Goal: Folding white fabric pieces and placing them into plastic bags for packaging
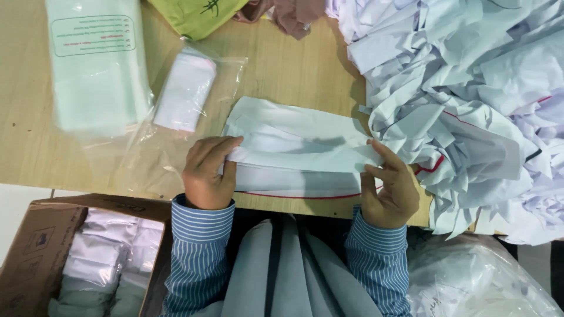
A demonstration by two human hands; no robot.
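Both hands are closed on a folded white cloth piece (296,155) that lies flat at the near edge of the worktop (294,64): the left hand (207,170) is pressed down over its left end with the fingers curled across the fold, and the right hand (388,188) grips its right end between thumb and fingers. A thin red line is seen along the cloth's near edge. To the right, a large heap of white cloth pieces (470,100) is spread over the worktop and touches the held piece. At the far left a flat pale green packet (97,64) in clear plastic is laid, and beside it a rolled white item in a clear bag (185,91). Below the worktop's left corner an open cardboard box (35,252) is filled with bagged white rolls. Blue striped sleeves (200,240) are worn on both forearms.
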